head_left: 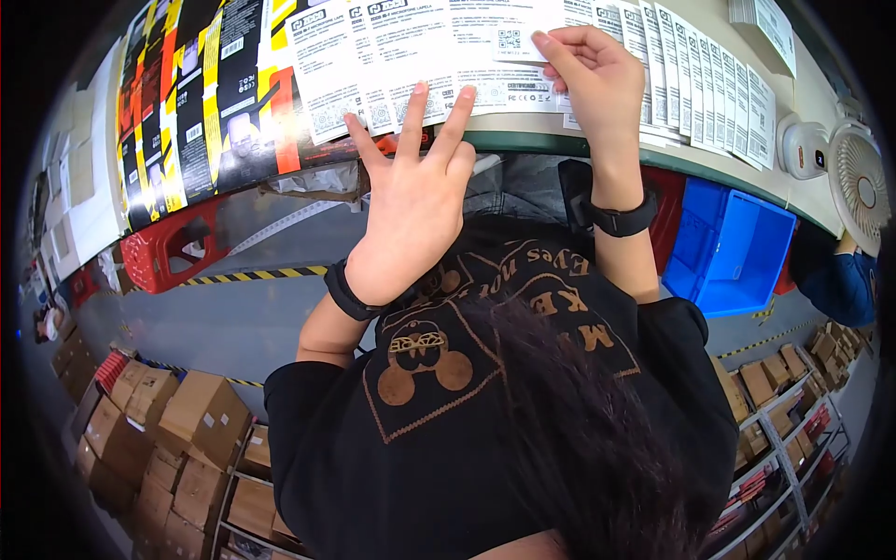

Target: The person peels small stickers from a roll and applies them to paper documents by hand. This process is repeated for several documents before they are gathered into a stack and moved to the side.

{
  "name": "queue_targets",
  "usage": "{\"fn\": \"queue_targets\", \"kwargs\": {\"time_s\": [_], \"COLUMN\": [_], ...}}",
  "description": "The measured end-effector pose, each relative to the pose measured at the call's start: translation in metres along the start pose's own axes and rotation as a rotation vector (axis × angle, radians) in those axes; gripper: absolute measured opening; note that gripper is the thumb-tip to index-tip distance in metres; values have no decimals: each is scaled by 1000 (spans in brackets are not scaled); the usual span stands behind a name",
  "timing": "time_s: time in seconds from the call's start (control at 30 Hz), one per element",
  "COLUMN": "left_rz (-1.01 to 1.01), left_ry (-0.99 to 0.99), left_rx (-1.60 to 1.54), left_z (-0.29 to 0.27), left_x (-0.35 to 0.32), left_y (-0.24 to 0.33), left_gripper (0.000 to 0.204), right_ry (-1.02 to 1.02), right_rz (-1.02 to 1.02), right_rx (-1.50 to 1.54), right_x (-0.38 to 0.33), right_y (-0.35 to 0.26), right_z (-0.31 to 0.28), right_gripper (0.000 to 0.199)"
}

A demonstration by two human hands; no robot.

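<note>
My black shirt [560, 425] and a length of long dark hair [597, 411] fill the nearest part of the view, just on this side of the table [786, 189]. I wear a dark band on each wrist. My left hand [411, 201] reaches over the table's near edge, palm down, fingers spread and gripping nothing, the fingertips at the lower edges of overlapping white printed sheets [322, 70]. My right hand [602, 79], farther right along the table, pinches a small white label [515, 45] with a square code between thumb and forefinger. The label is held at the upper part of the table, against or just above the sheets; I cannot tell which.

On the table's right part, more white sheets [728, 89] lie fanned in a row, with a thick stack [773, 37] behind them and a white fan [854, 177] at the table's right end. Glossy black, yellow and orange printed material [201, 107] covers its left part.

Below the table's near edge, a red stool [168, 247] is at left and a blue crate [723, 247] at right. Well away from the table, cardboard boxes [201, 420] are piled on the left and metal shelving [789, 448] holds boxes on the right.
</note>
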State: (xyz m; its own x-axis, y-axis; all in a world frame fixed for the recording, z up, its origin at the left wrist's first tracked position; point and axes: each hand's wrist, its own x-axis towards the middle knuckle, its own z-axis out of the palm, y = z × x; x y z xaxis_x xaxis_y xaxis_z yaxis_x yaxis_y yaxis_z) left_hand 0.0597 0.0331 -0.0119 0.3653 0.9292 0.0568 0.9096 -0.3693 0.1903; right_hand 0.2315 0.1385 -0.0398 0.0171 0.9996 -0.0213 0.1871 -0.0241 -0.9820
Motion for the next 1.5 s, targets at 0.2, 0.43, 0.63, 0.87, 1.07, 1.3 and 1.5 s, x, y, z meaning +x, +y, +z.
{"fn": "queue_targets", "kwargs": {"time_s": [0.2, 0.43, 0.63, 0.87, 1.07, 1.3, 1.5], "left_rz": [25, 27, 23, -10, 23, 52, 54], "left_ry": [29, 33, 26, -26, 57, 141, 157], "left_rx": [21, -1, 18, -14, -116, -186, -257], "left_z": [3, 1, 1, -5, -4, 4, -4], "left_x": [1, 2, 1, 0, -4, -6, -4], "left_y": [-2, -2, -2, 1, -8, -15, -19], "left_gripper": [4, 3, 3, 7, 9, 10, 11], "right_ry": [-1, 21, 76, 260, 287, -231, -224], "right_rz": [14, -38, -230, -473, -658, -863, -628], "right_rx": [-43, -150, -729, -780, -692, -662, -783], "right_x": [0, -3, -11, -4, -1, -29, -38], "right_y": [-1, -6, -17, 3, 9, -36, -39], "right_z": [1, 6, 23, 23, 18, 33, 6], "right_gripper": [15, 18, 32, 28, 18, 38, 45]}}
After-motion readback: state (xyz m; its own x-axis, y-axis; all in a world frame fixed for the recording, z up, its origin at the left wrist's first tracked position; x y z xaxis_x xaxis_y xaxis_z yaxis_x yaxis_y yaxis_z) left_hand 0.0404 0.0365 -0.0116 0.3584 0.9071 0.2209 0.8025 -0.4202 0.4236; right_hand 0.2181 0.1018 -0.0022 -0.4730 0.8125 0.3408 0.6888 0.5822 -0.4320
